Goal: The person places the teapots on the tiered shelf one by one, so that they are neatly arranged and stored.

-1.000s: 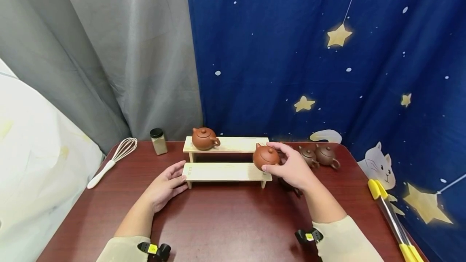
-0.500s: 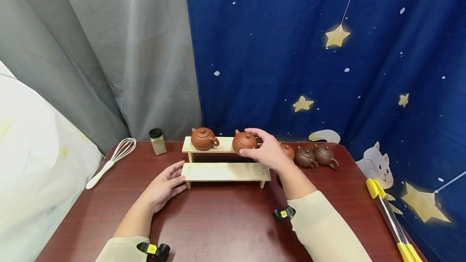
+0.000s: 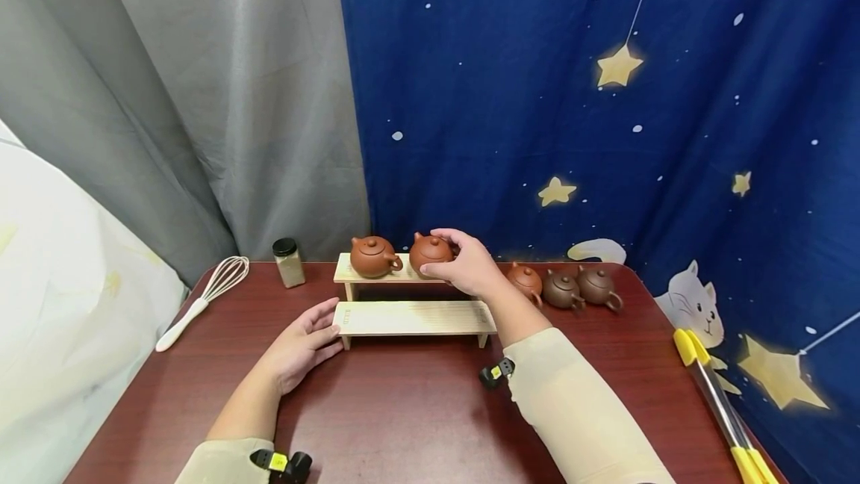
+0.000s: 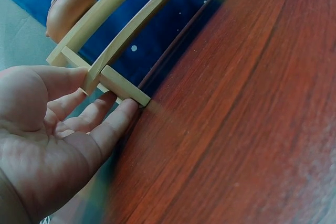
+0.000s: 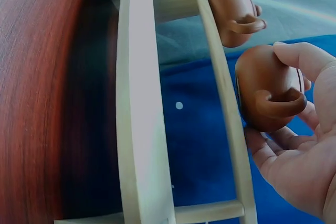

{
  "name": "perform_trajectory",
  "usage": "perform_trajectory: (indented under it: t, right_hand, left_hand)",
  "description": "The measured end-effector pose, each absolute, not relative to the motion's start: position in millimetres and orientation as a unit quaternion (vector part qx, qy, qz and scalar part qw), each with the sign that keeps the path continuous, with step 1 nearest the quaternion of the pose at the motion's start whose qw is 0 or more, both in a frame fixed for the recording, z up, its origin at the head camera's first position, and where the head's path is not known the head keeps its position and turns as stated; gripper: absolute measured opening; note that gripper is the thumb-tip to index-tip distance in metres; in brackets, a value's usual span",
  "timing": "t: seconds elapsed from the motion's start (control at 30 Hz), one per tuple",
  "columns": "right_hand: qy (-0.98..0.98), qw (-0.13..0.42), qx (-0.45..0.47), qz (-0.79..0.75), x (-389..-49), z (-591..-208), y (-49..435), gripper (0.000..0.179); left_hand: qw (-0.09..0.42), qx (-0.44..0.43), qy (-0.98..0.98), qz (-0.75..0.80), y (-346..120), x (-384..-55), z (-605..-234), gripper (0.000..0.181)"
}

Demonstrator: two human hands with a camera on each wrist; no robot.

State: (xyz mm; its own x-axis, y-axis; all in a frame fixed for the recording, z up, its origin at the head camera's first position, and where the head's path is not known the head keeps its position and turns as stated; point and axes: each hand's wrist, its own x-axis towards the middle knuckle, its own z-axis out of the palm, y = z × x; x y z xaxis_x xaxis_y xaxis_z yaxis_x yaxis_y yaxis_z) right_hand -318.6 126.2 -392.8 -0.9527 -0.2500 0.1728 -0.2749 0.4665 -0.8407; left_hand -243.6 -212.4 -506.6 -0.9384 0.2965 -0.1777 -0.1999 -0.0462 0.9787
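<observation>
A two-tier wooden display stand (image 3: 413,317) stands on the table. My left hand (image 3: 302,349) holds its left end, the thumb at the lower board's corner and the fingertips along the leg (image 4: 126,86). With thumb and fingers round its body, my right hand (image 3: 466,266) grips a reddish-brown clay teapot (image 3: 428,252), low over the upper board (image 3: 406,264). The right wrist view shows this teapot (image 5: 268,85) upright beside the board, its handle toward the camera. A matching teapot (image 3: 372,256) sits on the upper board's left end, a small gap away.
Right of the stand are another reddish-brown teapot (image 3: 525,280) and two dark brown teapots (image 3: 561,288). A whisk (image 3: 208,297) and a black-lidded jar (image 3: 289,264) lie to the left. Yellow-tipped tongs (image 3: 722,402) run along the right edge. Curtains (image 3: 470,95) hang behind.
My right hand has carried the teapot left and back, from the stand's right end to beside the first teapot over the upper board. My left hand has stayed at the stand's left end.
</observation>
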Motion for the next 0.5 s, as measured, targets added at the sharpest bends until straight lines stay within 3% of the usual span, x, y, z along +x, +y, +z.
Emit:
perform_trajectory:
  t: [0.5]
  right_hand:
    - [-0.87, 0.023, 0.144, 0.47, -321.5, -397.1, 114.1, 0.074]
  left_hand:
    - [0.169, 0.037, 0.668, 0.724, -212.9, -242.8, -508.2, 0.073]
